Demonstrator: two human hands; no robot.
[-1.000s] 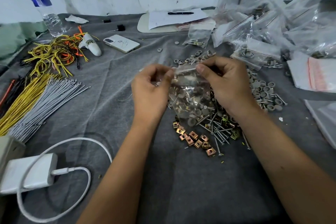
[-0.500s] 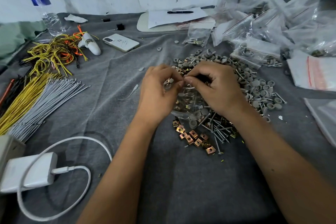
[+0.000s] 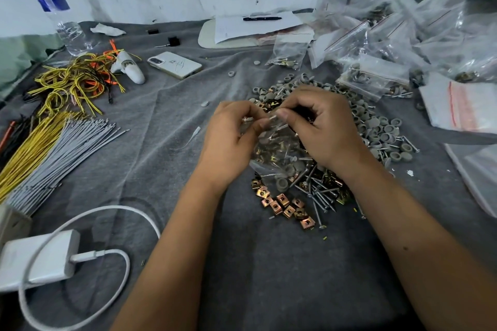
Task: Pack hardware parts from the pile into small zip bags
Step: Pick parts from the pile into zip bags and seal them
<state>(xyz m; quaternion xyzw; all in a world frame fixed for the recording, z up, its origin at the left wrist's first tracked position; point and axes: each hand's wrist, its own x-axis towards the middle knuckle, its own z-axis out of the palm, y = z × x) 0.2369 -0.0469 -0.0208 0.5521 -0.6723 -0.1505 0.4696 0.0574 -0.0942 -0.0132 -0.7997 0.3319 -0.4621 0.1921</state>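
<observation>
Hands meet over a grey cloth-covered table (image 3: pixel 166 121), where a person packs hardware into a small zip bag (image 3: pixel 277 153). Left hand (image 3: pixel 231 140) and right hand (image 3: pixel 322 129) both pinch the bag's top edge between thumb and fingertips, thumbs nearly touching at the middle of the seal. The clear bag hangs down between the two palms, its lower part resting on the pile (screws, grey caps and brass-coloured clips are visible inside it).

Directly beneath lies the loose stock: square brass clips (image 3: pixel 282 203) nearest the person, long screws (image 3: pixel 320 191) just beside them to the right, and a broad scatter of grey round caps (image 3: pixel 382 131) spreading away beyond the right hand. Filled bags (image 3: pixel 376 35) are heaped at the far right, with a stack of flat empty bags (image 3: pixel 457 105) in front of them.

On the left side, bundles of yellow wires (image 3: pixel 24 153) and grey wires (image 3: pixel 61 148) lie side by side, and a tangle of yellow and orange leads (image 3: pixel 75 80) sits further back. A white phone (image 3: pixel 174 64) lies face down near the centre, a water bottle (image 3: pixel 57 11) stands at the far left, and a white charger (image 3: pixel 37 258) with its looped cable occupies the near left corner. A pen (image 3: pixel 262 18) rests on papers by the wall.
</observation>
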